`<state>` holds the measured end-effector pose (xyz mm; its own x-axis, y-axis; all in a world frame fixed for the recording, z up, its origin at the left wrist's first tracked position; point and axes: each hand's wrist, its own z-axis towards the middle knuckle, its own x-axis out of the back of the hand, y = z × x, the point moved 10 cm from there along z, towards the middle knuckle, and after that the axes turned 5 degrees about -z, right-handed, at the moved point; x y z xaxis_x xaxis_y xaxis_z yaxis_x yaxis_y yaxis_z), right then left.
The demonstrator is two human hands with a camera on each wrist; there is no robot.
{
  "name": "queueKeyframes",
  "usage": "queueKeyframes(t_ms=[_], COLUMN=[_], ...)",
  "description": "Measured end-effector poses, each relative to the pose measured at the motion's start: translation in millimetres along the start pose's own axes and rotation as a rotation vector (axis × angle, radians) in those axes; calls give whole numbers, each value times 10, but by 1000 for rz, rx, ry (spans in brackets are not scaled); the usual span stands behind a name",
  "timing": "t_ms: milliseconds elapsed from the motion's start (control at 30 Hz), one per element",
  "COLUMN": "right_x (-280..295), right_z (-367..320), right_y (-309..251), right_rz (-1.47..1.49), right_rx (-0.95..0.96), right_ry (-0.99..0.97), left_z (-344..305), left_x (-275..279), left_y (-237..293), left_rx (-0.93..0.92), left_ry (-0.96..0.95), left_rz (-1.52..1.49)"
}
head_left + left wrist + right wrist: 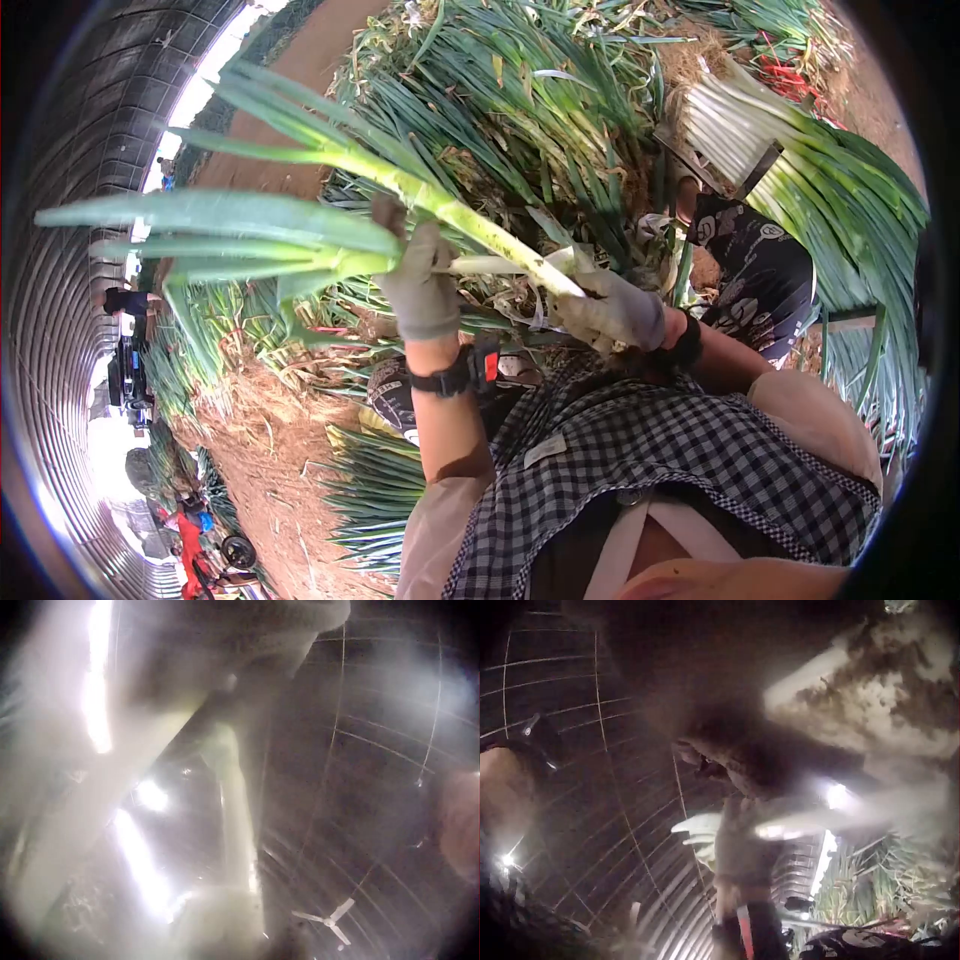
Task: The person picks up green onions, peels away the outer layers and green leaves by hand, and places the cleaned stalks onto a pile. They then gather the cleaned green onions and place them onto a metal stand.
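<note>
My gloved left hand (420,285) grips two long green onions near the middle of the picture. The upper green onion (430,195) slants down to the right, its bare white end lying across the front of my right hand. Its fellow, a lower green onion (330,262), spreads its leaves to the left. My right hand (615,310), in a soiled glove, holds that one's white end. In the left wrist view a pale stalk (236,817) runs between the two hands. The right wrist view shows the dirty right glove (885,697) up close, its fingertips hidden.
A large heap of green onions (480,110) lies ahead. Cleaned white-ended onions (750,130) are stacked on a metal-framed stand at the right. More bundles (375,495) lie on the brown soil (270,490) at the left. Another person (125,300) is far off beneath the curved tunnel wall.
</note>
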<state>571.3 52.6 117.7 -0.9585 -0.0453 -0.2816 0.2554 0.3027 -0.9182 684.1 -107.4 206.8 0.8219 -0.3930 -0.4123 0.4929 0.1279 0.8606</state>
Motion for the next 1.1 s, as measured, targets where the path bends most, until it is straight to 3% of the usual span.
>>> queueKeyframes(t_ms=[67,133,200,300,433,467,500,533,667,733,800,833,900,967,1000,1067,1100], right_x=[33,35,51,86,259,293,351,379,368,280,118,129,70,-199,-254,-411,-325], right_z=[-79,22,-36,39,16,5,-70,-79,-61,32,43,183,294,141,178,198,270], right_y=[53,40,-133,-215,-468,-498,-528,-498,-260,-159,-93,239,454,-184,-296,-460,-273], right_rz=[13,39,-100,-86,-111,-135,-159,-161,-239,-238,-181,125,425,-890,-893,-888,-750], right_rx=[14,57,-21,148,201,189,169,172,128,300,305,164,24,669,658,658,431], right_ry=[37,60,145,102,225,255,424,420,252,179,109,-8,-124,89,104,-122,-221], left_z=[-15,-184,-500,-1036,-1198,-1132,-1075,-1031,-456,-228,-34,53,224,355,399,490,532], left_x=[195,348,135,-53,53,209,366,594,755,727,518,548,565,647,731,863,922], left_y=[-345,-615,-741,-1097,-1029,-1017,-1002,-954,-471,-305,-46,-47,17,24,77,115,147], left_rx=[159,146,280,460,452,421,389,379,266,196,68,36,47,102,63,-1,-38], left_ry=[82,62,116,91,55,143,230,358,288,244,162,154,154,161,193,218,223], left_rz=[198,182,-48,-190,16,-70,-159,-47,33,33,-143,-166,-107,-52,13,54,37])
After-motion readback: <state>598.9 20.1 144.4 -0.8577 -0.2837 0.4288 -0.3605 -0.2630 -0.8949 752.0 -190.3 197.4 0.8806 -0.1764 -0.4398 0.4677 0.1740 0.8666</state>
